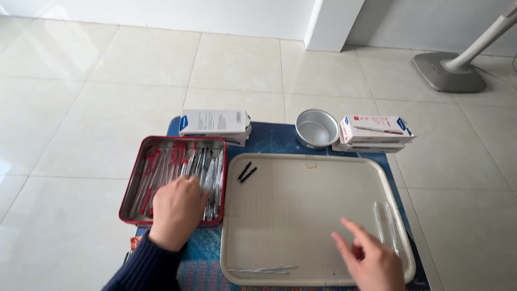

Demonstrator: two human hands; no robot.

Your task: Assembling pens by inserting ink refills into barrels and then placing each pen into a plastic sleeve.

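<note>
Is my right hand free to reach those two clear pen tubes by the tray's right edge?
Probably yes. The right hand hovers open over the beige tray, and the two clear tubes lie just beyond its fingertips, with nothing lying between them.

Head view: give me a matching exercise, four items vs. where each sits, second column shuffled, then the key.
Items:
1. left hand
2. right hand
3. round metal bowl
4. two small black caps

Places:
A. behind the beige tray's far edge, beside a stack of white boxes
B. in the red metal tin, on the pens
C. top left corner of the beige tray
D. over the beige tray's near right part, next to two clear pen barrels

Pairs: 1-B, 2-D, 3-A, 4-C
</note>
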